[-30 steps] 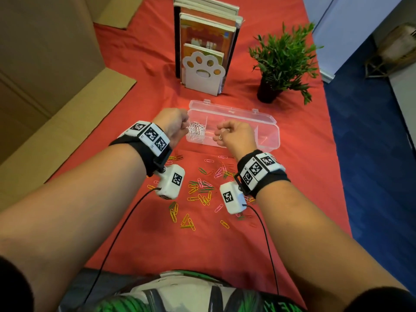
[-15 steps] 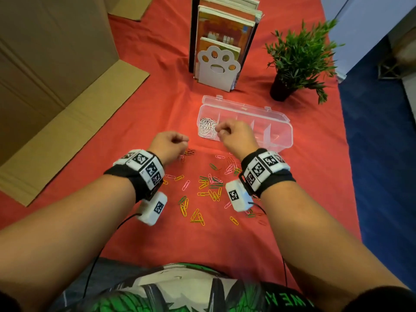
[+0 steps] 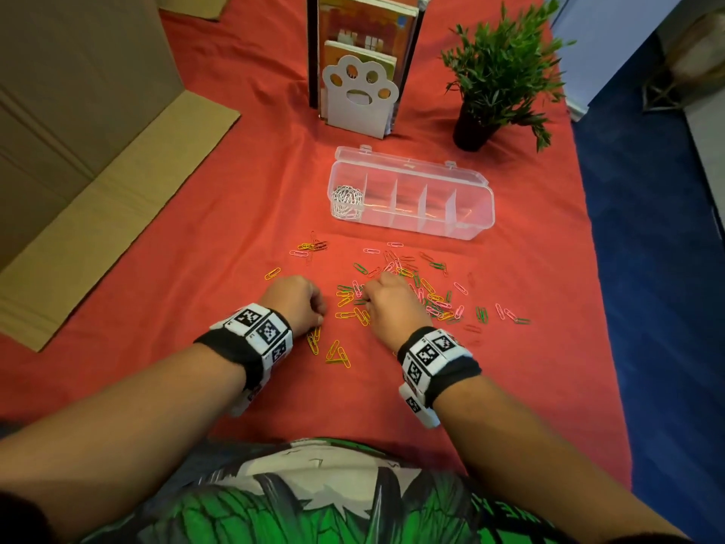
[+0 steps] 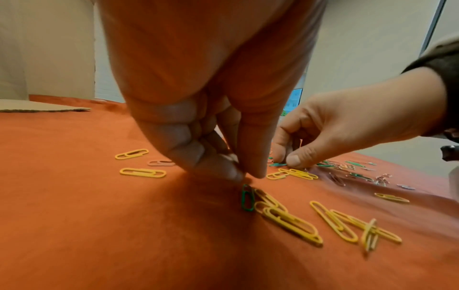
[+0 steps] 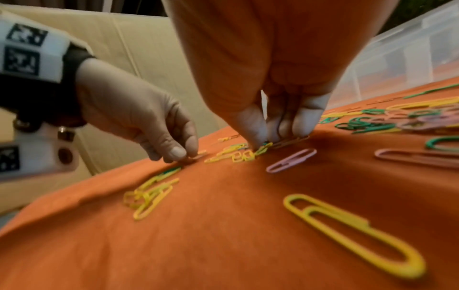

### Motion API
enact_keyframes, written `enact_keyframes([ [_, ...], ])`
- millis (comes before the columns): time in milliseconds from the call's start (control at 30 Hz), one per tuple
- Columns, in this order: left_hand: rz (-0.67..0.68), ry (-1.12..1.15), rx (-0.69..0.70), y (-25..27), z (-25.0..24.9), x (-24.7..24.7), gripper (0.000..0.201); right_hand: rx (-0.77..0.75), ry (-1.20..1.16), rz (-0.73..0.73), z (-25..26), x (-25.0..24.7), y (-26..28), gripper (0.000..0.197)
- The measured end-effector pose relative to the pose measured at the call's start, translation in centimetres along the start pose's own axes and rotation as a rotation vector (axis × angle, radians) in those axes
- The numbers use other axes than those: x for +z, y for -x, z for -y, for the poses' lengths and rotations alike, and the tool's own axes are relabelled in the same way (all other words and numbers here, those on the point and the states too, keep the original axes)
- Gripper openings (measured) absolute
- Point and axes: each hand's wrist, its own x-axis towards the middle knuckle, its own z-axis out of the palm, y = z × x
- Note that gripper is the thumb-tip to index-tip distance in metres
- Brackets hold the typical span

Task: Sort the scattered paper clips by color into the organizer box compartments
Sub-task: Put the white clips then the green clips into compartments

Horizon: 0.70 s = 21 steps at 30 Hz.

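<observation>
Far left of the clear plastic organizer box [image 3: 412,198], a flattened brown cardboard sheet [image 3: 98,198] lay along the edge of the red tablecloth [image 3: 235,190], with bare cloth between it and the box.

The left hand [image 3: 296,300] sat in front of the box and to its left, fingers curled down to the cloth. In the left wrist view its thumb and forefinger tips [image 4: 250,168] met in a pinch right at the top end of a green paper clip [image 4: 248,198] lying beside a few yellow paper clips [image 4: 290,221]; whether the clip was actually gripped I could not tell.

The right hand [image 3: 388,300] rested straight in front of the box, at the near edge of the scattered coloured paper clips [image 3: 427,284], which spread over the cloth between hands and box. Its fingertips [image 5: 253,125] were bunched and pressed down into a small tangle of yellow and green clips; a dark clip or wire seemed to sit between them, but blur hid whether anything was held.

The box stood open, and its leftmost compartment held a heap of silver paper clips [image 3: 347,200].

Behind the box stood a white paw-shaped bookend [image 3: 359,96] with books, and to its right rear a small green potted plant [image 3: 498,72]. Right of the box the cloth ended, meeting blue floor [image 3: 647,268].
</observation>
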Motion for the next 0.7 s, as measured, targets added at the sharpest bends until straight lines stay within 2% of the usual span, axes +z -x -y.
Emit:
enact_keyframes([
  [300, 0.001, -0.210, -0.009, 0.4, 0.8, 0.6, 0.011, 0.009, 0.135, 0.025, 0.5, -0.5, -0.4, 0.022],
  [467, -0.008, -0.189, 0.017, 0.6, 0.6, 0.9, 0.012, 0.076, 0.028, 0.047, -0.7, -0.6, -0.5, 0.020],
  [600, -0.077, 0.145, -0.004, -0.2, 0.6, 0.6, 0.001, 0.237, -0.256, -0.046, -1.7, -1.4, -0.1, 0.008],
  [700, 0.048, 0.654, -0.130, -0.7, 0.0, 0.1, 0.016, 0.337, -0.364, -0.089, -2.1, -2.0, 0.3, 0.007],
])
